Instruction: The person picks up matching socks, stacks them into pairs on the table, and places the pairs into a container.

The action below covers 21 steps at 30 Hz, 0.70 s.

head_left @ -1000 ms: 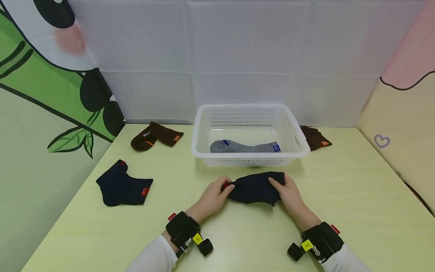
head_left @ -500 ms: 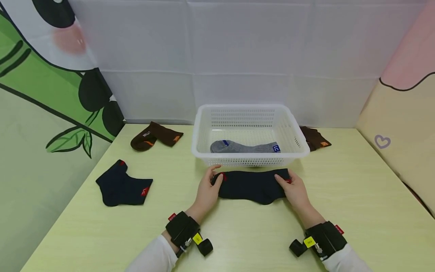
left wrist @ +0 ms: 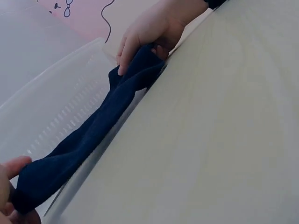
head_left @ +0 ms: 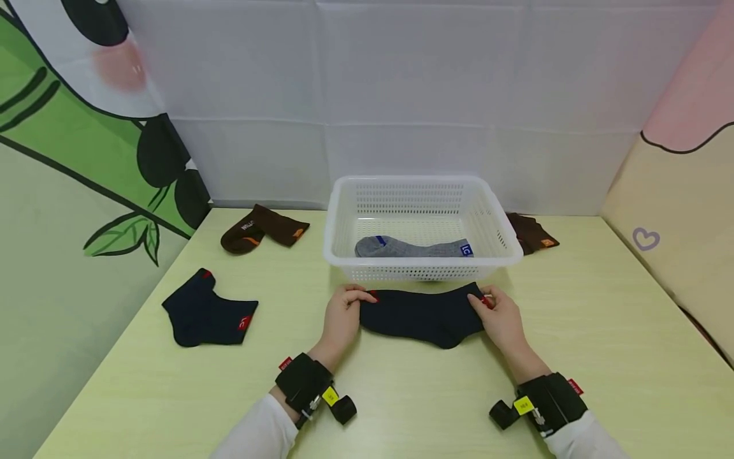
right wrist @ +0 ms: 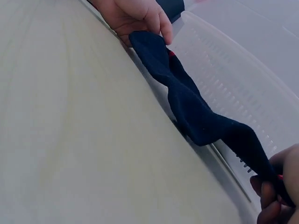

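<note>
At the left of the head view, a folded navy blue sock with a red logo (head_left: pixel 209 317) is lying on the pale green tabletop (head_left: pixel 401 395), and above it, toward the upper left, a dark brown sock with orange marks (head_left: pixel 262 229) is resting near the wall.

Moving toward the middle, my left hand (head_left: pixel 342 313) is pinching one end of the long navy blue sock (head_left: pixel 423 313), thumb on top and fingers curled under the fabric. The sock is stretching across the centre of the frame, just below the front wall of the white perforated plastic basket (head_left: pixel 423 271); from the wrist views it seems to be hanging slightly clear of the tabletop, close against the basket. A grey sock with blue marks (head_left: pixel 413 247) is lying inside the basket.

Further right, my right hand (head_left: pixel 500 317) is gripping the other end, fingers closed over the cuff by its red tag. Past the basket's right edge, a second dark brown sock (head_left: pixel 530 233) is peeking out.

To do this well, I am judging that both hands should be keeping even tension so the sock is staying flat and straight, without twisting, and holding the ends level so its edges are lining up cleanly.
</note>
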### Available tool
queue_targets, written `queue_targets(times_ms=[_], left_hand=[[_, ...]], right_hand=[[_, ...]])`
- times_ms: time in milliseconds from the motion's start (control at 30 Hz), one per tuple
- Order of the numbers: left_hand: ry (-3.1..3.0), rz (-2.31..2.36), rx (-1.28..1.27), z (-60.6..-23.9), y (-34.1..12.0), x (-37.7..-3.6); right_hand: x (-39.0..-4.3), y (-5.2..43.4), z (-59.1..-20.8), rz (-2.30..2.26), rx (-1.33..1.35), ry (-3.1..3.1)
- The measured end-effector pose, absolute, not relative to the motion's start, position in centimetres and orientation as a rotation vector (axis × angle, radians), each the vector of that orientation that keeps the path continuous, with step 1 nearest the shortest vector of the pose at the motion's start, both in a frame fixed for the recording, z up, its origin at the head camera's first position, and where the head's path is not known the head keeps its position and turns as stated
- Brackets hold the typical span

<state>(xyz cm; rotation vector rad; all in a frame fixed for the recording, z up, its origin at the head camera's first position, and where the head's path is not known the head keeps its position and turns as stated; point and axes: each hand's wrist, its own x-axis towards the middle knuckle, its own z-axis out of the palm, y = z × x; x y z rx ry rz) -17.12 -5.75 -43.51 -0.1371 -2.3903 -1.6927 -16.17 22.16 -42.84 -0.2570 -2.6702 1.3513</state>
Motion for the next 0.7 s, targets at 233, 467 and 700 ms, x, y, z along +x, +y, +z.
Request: queue_targets(times_ms=[233, 467, 700], left_hand=[[-2.553, -1.497, -0.168, -43.33, -6.17, -17.21], [-2.693, -1.202, -0.038, -43.07, -6.21, -16.87], [-2.789, -1.059, -0.027, -43.11, -6.28, -16.65]], right_hand=[[-16.05, 22.15, -42.65, 1.304, -0.200, -2.713], [-16.18, 22.32, -43.29, 1.199, 0.085, -2.691], [-16.35, 22.42, -43.58, 1.108, 0.242, -2.688]])
